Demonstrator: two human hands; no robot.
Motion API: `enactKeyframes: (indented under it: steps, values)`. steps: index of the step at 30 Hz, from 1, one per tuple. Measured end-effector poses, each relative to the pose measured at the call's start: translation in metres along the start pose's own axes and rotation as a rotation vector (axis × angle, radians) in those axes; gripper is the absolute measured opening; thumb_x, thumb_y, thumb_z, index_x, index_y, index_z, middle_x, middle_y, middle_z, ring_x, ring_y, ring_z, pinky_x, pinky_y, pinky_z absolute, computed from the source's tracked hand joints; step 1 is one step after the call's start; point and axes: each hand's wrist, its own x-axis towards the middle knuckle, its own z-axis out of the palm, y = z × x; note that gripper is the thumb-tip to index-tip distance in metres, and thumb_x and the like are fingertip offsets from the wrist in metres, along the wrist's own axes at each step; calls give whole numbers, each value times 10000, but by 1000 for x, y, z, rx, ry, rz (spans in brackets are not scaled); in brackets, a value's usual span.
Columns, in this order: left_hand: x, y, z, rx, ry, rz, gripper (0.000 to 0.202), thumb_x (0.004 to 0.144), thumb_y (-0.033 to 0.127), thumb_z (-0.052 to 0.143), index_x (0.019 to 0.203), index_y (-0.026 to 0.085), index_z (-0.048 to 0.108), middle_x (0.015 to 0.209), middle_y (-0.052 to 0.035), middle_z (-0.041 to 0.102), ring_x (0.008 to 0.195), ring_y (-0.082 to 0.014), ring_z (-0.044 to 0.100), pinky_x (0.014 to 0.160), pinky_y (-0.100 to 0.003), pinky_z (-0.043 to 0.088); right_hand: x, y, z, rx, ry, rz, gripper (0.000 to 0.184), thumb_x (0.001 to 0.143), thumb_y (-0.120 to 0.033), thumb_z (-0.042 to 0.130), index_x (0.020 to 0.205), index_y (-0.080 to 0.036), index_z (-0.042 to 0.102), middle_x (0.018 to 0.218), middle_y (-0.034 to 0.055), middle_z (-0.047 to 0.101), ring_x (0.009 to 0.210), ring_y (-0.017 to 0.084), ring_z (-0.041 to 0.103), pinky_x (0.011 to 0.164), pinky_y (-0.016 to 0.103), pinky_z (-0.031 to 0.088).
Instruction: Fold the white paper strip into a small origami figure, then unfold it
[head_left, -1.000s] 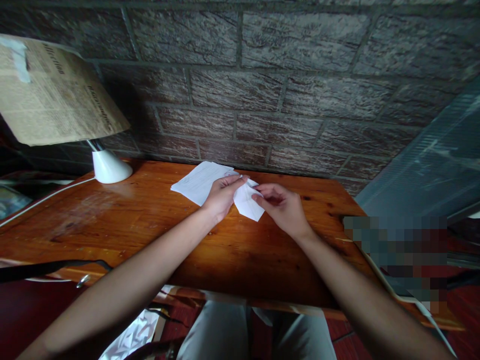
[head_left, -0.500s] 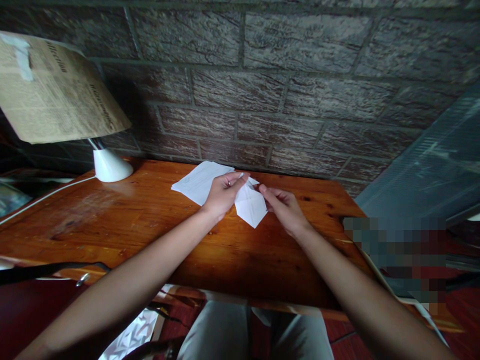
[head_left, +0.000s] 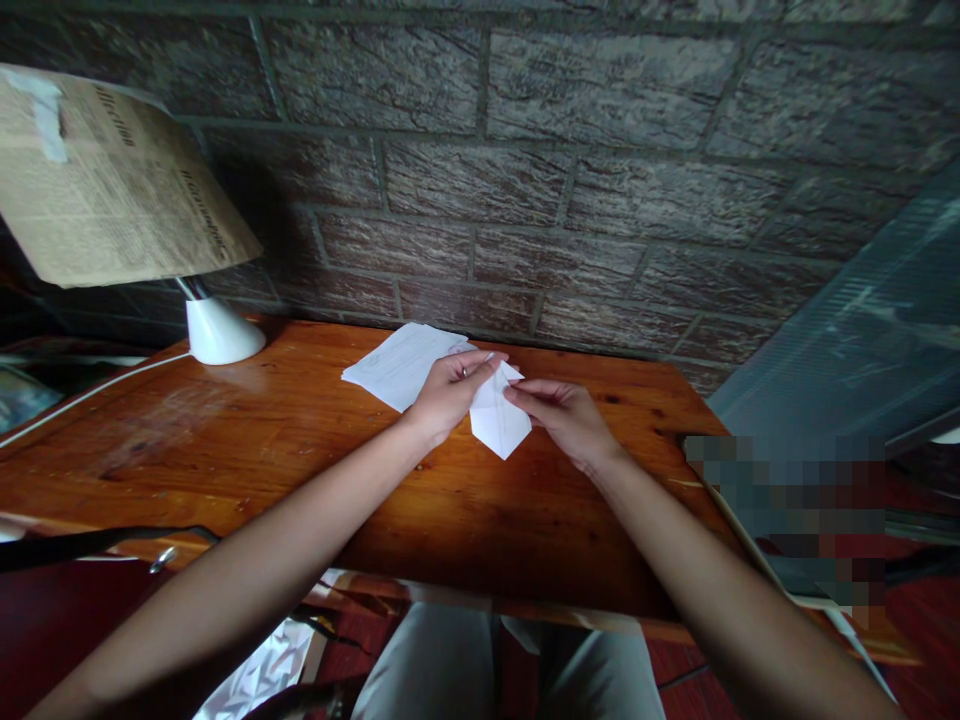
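A small folded sheet of white paper [head_left: 500, 425] is held above the wooden desk, its pointed end towards me. My left hand [head_left: 448, 395] pinches its upper left part between thumb and fingers; a ring shows on one finger. From the right, my right hand [head_left: 561, 412] grips the paper's right edge, thumb on top and fingers partly hidden behind. Crease lines run across the paper's face. Just behind my left hand lies a stack of white sheets [head_left: 397, 365] with faint writing, partly covered by that hand.
The wooden desk [head_left: 247, 440] meets a dark brick wall [head_left: 480, 200]. On its left stands a lamp with a newsprint shade [head_left: 127, 190] and a white base [head_left: 223, 330], its cord trailing left. A blurred-out flat object [head_left: 787, 520] sits at the right edge.
My right hand has moved slightly left, its thumb now on the paper's face instead of at its edge. The folded paper's top corner lies flatter and has turned a little.
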Motion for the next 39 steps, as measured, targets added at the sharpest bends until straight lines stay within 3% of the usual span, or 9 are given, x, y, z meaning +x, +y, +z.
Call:
enactKeyframes:
  steps: [13, 19, 25, 31, 39]
  values:
    - [-4, 2, 1, 150, -12, 50, 281, 678, 380, 825, 816, 144, 757, 764, -36, 729, 654, -146, 618, 633, -264, 455, 2, 3, -3, -31, -7, -45, 318, 661, -449, 825, 862, -205, 793, 858, 30, 766, 710, 143, 630, 680, 275, 464]
    - [-1, -2, 0, 102, 51, 27, 332, 641, 360, 842, 876, 143, 755, 803, -45, 749, 684, -156, 634, 650, -269, 474, 0, 2, -2, -47, 15, 20, 369, 641, -454, 838, 901, -197, 796, 857, 40, 761, 709, 145, 631, 668, 273, 476]
    - [0, -4, 0, 51, 78, 8, 367, 618, 306, 862, 923, 135, 753, 826, -47, 754, 691, -154, 642, 672, -275, 487, 2, 2, -6, 52, -46, 115, 401, 634, -471, 851, 918, -193, 797, 852, 52, 761, 737, 148, 667, 714, 272, 512]
    - [0, -3, 1, 5, 89, -40, 418, 598, 310, 877, 954, 133, 748, 827, -53, 761, 677, -151, 653, 653, -269, 494, 2, 3, -6, 34, -21, 79, 389, 630, -451, 854, 918, -196, 797, 824, 39, 751, 719, 145, 653, 723, 294, 511]
    - [-1, -2, 0, 21, -18, -18, 297, 618, 288, 868, 859, 152, 758, 829, -36, 756, 687, -139, 648, 661, -259, 494, 1, 2, -4, -6, 9, 25, 357, 634, -461, 841, 870, -196, 799, 785, 26, 738, 690, 139, 615, 705, 296, 482]
